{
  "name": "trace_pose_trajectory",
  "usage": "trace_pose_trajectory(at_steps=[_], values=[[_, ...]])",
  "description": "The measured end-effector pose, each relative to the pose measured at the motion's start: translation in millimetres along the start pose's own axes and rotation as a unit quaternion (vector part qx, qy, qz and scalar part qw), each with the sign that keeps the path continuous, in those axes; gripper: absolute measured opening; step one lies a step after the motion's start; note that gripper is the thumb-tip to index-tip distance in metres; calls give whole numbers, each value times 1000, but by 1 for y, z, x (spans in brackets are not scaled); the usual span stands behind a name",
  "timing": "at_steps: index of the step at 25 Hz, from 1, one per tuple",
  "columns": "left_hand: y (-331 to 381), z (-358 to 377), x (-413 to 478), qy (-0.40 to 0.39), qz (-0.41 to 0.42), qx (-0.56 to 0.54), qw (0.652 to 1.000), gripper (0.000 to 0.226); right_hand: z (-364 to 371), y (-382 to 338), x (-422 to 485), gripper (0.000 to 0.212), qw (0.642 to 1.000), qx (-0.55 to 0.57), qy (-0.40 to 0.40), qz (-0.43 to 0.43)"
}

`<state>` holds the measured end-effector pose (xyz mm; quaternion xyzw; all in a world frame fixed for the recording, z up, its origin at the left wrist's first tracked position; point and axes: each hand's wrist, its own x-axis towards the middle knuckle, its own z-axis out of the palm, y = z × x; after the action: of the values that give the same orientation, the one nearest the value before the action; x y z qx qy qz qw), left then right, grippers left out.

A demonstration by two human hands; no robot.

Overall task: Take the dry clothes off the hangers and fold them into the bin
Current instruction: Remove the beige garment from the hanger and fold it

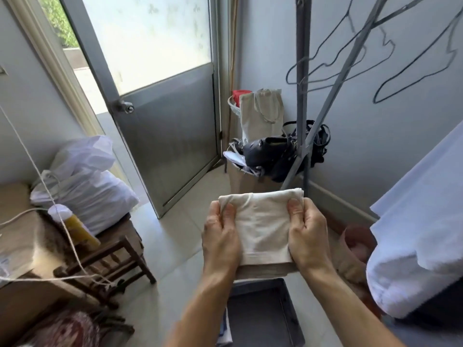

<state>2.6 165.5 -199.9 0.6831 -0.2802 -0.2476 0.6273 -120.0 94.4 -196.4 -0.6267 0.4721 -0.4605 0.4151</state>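
grey walls (375, 126), pale tiled floor (175, 236) — metal door (170, 126) ajar, daylight; wooden stool (112, 259) left

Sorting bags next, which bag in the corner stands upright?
The beige tote bag at the back stands upright; the black handbag in front of it lies slumped.

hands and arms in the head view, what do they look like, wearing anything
Left hand and right hand are bare: no gloves, rings, watch or bracelet in view. Both forearms are uncovered down to the picture's bottom edge, no sleeves showing. The thumbnails look short and unpainted.
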Motion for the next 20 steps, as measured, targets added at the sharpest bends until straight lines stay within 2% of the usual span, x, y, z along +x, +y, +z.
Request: trace_pose_trajectory(at_steps=[2,4,7,9,11,13,14,16,17,18,19,20], values=[[-26,2,0,58,38,28,997,24,12,24,3,38,1000,-4,-5,-6],[-47,0,6,65,31,-10,997,27,24,50,8,41,999,30,-28,30],[-87,-3,25,35,-52,-31,998,32,45,87,12,43,992,57,-78,76],[-124,-9,37,9,-132,13,991,29,57,109,17,42,992,43,-101,66],[-163,-17,44,8,-173,84,981,24,72,134,19,35,989,25,-136,45],[-190,-19,51,-19,-222,84,971,28,88,163,13,27,981,-52,-187,9],[-199,-17,55,-47,-287,18,956,36,97,178,6,27,970,-113,-216,-18],[-221,-14,69,-98,-436,-151,882,58,118,212,-16,23,931,-229,-253,-127],[-234,-14,75,-101,-470,-212,851,63,127,226,-27,14,902,-269,-271,-203],[-251,-15,81,-92,-474,-246,840,60,136,242,-38,9,870,-297,-293,-263],[-270,-17,84,-76,-464,-255,845,53,143,259,-48,11,847,-309,-317,-295],[-288,-18,86,-55,-448,-241,859,44,147,275,-56,14,841,-299,-336,-301]])
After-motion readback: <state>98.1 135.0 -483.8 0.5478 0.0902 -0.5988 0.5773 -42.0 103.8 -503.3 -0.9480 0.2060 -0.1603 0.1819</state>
